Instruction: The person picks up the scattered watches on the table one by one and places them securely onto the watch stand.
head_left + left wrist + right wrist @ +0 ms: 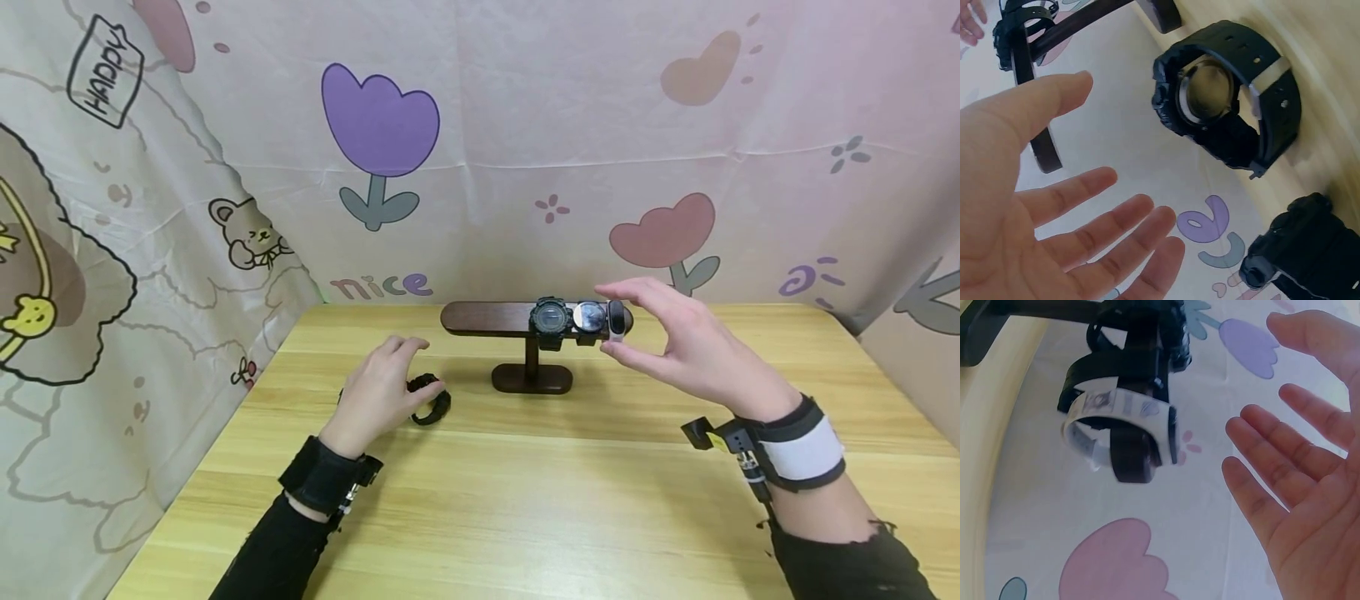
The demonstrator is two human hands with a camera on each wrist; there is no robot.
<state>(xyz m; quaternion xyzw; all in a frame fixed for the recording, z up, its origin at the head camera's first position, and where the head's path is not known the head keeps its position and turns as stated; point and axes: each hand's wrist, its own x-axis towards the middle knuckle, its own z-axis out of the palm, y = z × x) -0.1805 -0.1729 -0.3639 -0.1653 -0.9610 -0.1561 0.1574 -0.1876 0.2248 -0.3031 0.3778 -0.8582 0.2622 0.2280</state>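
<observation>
A dark wooden watch stand (483, 319) holds three wristwatches on the right half of its bar. They are a chunky black watch (551, 318), a round-faced watch (590, 317) and, at the end, a slim band (1129, 409) with a pale patterned strap. My right hand (686, 342) is beside that end, fingers spread and apart from the band in the right wrist view. With fingers extended, my left hand (382, 396) hovers by a black watch (1229, 94) standing on its closed strap. A second black watch (1310, 250) on the table is mostly hidden behind this hand in the head view.
The light wooden table (510, 517) meets a printed cloth backdrop (510, 100) just behind the stand. More printed cloth hangs along the left side. Both wrists wear straps with small cameras.
</observation>
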